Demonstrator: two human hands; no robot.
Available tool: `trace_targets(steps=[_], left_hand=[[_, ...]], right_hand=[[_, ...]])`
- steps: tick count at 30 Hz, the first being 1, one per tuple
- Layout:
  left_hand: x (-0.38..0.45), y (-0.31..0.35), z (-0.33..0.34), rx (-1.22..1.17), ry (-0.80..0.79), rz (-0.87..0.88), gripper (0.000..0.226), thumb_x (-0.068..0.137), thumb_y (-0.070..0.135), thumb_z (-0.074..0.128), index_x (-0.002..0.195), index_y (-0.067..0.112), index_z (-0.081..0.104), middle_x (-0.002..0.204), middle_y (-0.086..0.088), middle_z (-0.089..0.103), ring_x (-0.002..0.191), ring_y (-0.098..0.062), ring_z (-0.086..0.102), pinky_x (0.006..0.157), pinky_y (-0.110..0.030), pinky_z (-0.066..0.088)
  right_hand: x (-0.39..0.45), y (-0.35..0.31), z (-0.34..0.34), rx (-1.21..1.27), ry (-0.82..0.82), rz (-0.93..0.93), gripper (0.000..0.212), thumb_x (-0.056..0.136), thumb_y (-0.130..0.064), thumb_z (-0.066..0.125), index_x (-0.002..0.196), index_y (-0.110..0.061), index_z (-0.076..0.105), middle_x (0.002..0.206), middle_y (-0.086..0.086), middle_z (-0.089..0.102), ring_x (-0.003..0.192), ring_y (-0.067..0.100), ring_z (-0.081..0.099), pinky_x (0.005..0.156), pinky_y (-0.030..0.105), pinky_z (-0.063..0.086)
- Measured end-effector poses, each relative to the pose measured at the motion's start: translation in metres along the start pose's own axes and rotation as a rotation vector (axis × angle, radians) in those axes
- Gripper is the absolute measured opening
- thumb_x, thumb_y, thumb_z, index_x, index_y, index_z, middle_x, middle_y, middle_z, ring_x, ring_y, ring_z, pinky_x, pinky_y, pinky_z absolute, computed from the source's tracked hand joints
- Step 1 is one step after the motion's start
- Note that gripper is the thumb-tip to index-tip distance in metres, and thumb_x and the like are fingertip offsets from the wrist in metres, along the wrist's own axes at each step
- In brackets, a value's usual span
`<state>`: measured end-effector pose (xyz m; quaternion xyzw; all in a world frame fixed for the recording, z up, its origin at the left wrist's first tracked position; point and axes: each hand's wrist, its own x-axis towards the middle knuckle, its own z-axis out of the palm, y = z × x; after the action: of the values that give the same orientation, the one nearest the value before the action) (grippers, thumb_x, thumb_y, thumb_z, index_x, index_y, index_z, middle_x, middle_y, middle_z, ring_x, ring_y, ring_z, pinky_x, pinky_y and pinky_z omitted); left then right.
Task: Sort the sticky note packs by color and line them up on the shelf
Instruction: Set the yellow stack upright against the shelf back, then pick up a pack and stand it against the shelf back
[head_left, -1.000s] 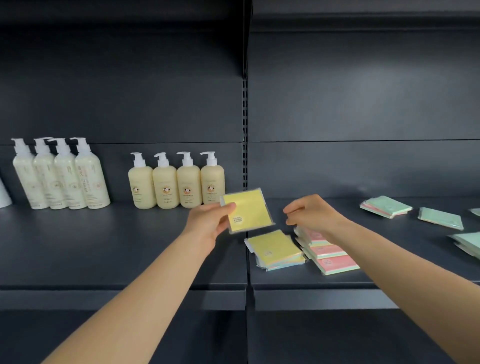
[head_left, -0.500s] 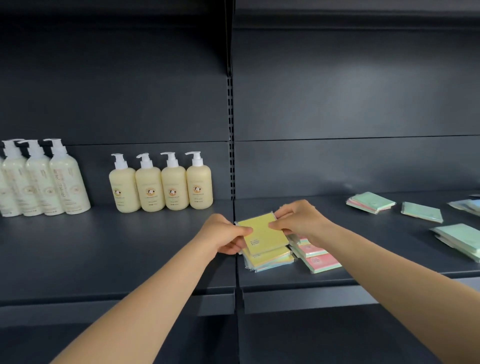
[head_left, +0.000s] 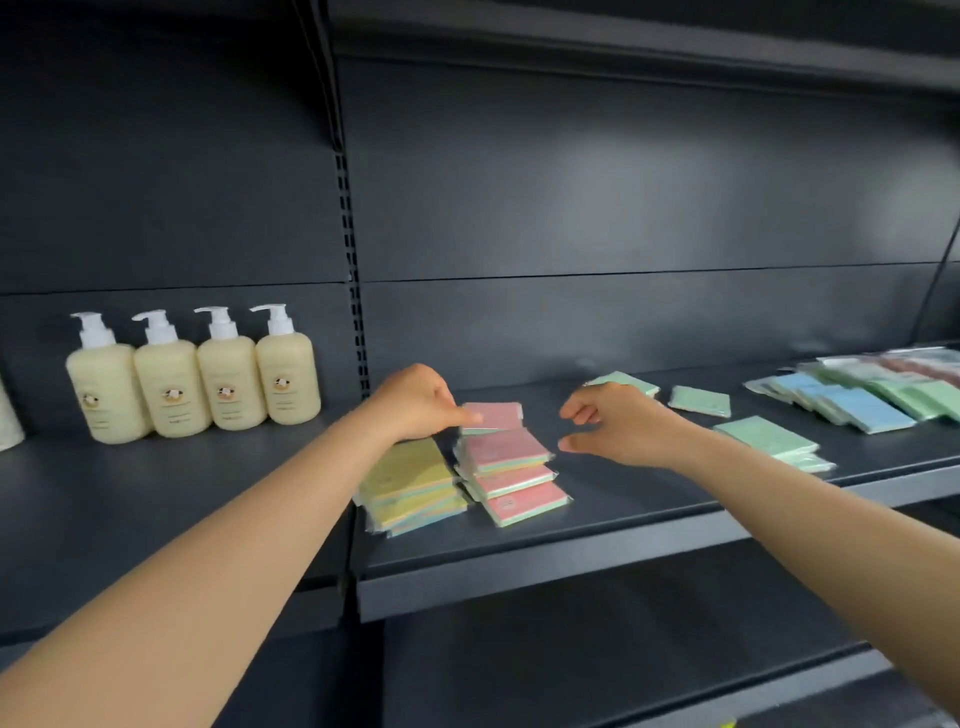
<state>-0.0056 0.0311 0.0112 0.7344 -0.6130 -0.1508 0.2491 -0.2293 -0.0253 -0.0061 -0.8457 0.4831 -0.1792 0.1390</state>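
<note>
The dark shelf (head_left: 623, 514) runs under both hands, its front lip nearer the viewer than any fingertip. Well left of the left hand stand four cream pump bottles (head_left: 195, 374). Far to the right of the right hand's fingers lies the unsorted spread of blue and green packs (head_left: 852, 397), and closer, just beyond that wrist, a short green stack (head_left: 769, 439), with two loose green packs (head_left: 698, 400) behind the knuckles.

Between the two hands sits the pink row (head_left: 511, 470), packs overlapping toward the shelf lip. Directly below the left wrist is the yellow stack (head_left: 410, 480), touching the pink row's left edge.

The left hand (head_left: 415, 402) has its fingers curled, tips resting at the left edge of the rearmost pink pack (head_left: 493, 415); whether they pinch it or merely touch cannot be told. The right hand (head_left: 618, 426) hovers to the right of the pink row, thumb and fingers apart, holding nothing.

The step appears to be squaring the pink row. To do it well, the person should probably bring the spread right fingers against the right edges while the left fingertips brace the opposite side, pressing lightly so the slippery wrappers slide flush instead of fanning out or nudging the yellow stack.
</note>
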Motion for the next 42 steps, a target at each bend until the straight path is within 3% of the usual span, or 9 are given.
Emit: trace_targets(steps=[5, 10, 17, 20, 24, 28, 32, 37, 42], left_hand=[[0.032, 0.055, 0.033, 0.245, -0.099, 0.107, 0.025, 0.073, 0.047, 0.07, 0.084, 0.028, 0.058, 0.083, 0.001, 0.05, 0.074, -0.022, 0.047, 0.07, -0.026, 0.038], [0.068, 0.111, 0.065, 0.352, -0.161, 0.136, 0.061, 0.078, 0.049, 0.068, 0.128, 0.018, 0.05, 0.125, 0.001, 0.053, 0.114, -0.02, 0.052, 0.094, -0.031, 0.044], [0.151, 0.168, 0.14, 0.321, -0.192, 0.025, 0.073, 0.081, 0.052, 0.063, 0.138, 0.013, 0.04, 0.139, -0.003, 0.044, 0.123, -0.021, 0.047, 0.098, -0.03, 0.04], [0.186, 0.174, 0.172, 0.281, -0.181, -0.085, 0.073, 0.08, 0.055, 0.063, 0.135, 0.012, 0.042, 0.137, -0.003, 0.046, 0.122, -0.021, 0.048, 0.087, -0.027, 0.038], [0.216, 0.175, 0.191, 0.251, -0.184, -0.189, 0.057, 0.076, 0.056, 0.066, 0.111, 0.013, 0.055, 0.109, 0.0, 0.059, 0.096, -0.019, 0.058, 0.071, -0.027, 0.04], [0.225, 0.178, 0.19, 0.252, -0.183, -0.261, 0.049, 0.068, 0.052, 0.075, 0.091, 0.014, 0.054, 0.084, 0.004, 0.055, 0.077, -0.015, 0.052, 0.059, -0.026, 0.034], [0.226, 0.185, 0.189, 0.299, -0.199, -0.311, 0.057, 0.063, 0.046, 0.081, 0.102, 0.01, 0.062, 0.1, 0.001, 0.062, 0.088, -0.017, 0.06, 0.069, -0.026, 0.043], [0.214, 0.191, 0.192, 0.28, -0.103, -0.273, 0.041, 0.07, 0.025, 0.08, 0.103, 0.013, 0.061, 0.107, 0.0, 0.059, 0.09, -0.016, 0.056, 0.071, -0.023, 0.043], [0.189, 0.185, 0.186, -0.243, 0.139, -0.291, 0.021, 0.075, 0.004, 0.074, 0.095, 0.007, 0.069, 0.095, -0.007, 0.066, 0.087, -0.021, 0.06, 0.076, -0.028, 0.047]], right_hand=[[-0.02, 0.072, -0.044, -0.227, -0.111, 0.061, 0.053, 0.082, -0.041, 0.068, 0.128, -0.02, 0.051, 0.128, -0.002, 0.053, 0.118, 0.017, 0.05, 0.096, 0.027, 0.039], [-0.008, 0.142, -0.08, -0.392, -0.173, 0.148, 0.062, 0.084, -0.045, 0.064, 0.139, -0.024, 0.041, 0.142, -0.002, 0.044, 0.131, 0.02, 0.04, 0.1, 0.028, 0.033], [0.058, 0.25, -0.104, -0.341, -0.237, 0.12, 0.066, 0.081, -0.05, 0.065, 0.137, -0.023, 0.042, 0.141, -0.002, 0.045, 0.127, 0.02, 0.044, 0.101, 0.032, 0.038], [0.091, 0.282, -0.099, -0.253, -0.304, 0.077, 0.072, 0.081, -0.05, 0.065, 0.14, -0.018, 0.039, 0.145, 0.0, 0.041, 0.13, 0.019, 0.041, 0.103, 0.029, 0.036], [0.127, 0.307, -0.089, -0.177, -0.376, 0.066, 0.094, 0.083, -0.052, 0.063, 0.151, -0.011, 0.014, 0.157, 0.003, 0.021, 0.143, 0.02, 0.024, 0.11, 0.027, 0.024], [0.152, 0.321, -0.079, -0.024, -0.426, 0.084, 0.091, 0.077, -0.049, 0.071, 0.147, -0.012, 0.026, 0.147, 0.001, 0.039, 0.132, 0.017, 0.042, 0.103, 0.026, 0.035], [0.173, 0.323, -0.072, -0.042, -0.459, 0.059, 0.054, 0.067, -0.048, 0.078, 0.102, -0.014, 0.056, 0.098, -0.005, 0.06, 0.085, 0.014, 0.057, 0.068, 0.025, 0.041], [0.187, 0.318, -0.071, -0.002, -0.538, 0.142, 0.051, 0.064, -0.036, 0.083, 0.103, -0.009, 0.066, 0.103, 0.007, 0.071, 0.1, 0.025, 0.066, 0.085, 0.033, 0.051], [0.174, 0.32, -0.074, 0.266, -0.484, 0.307, 0.039, 0.07, -0.006, 0.08, 0.104, -0.001, 0.061, 0.097, 0.013, 0.068, 0.093, 0.028, 0.066, 0.068, 0.027, 0.048]])
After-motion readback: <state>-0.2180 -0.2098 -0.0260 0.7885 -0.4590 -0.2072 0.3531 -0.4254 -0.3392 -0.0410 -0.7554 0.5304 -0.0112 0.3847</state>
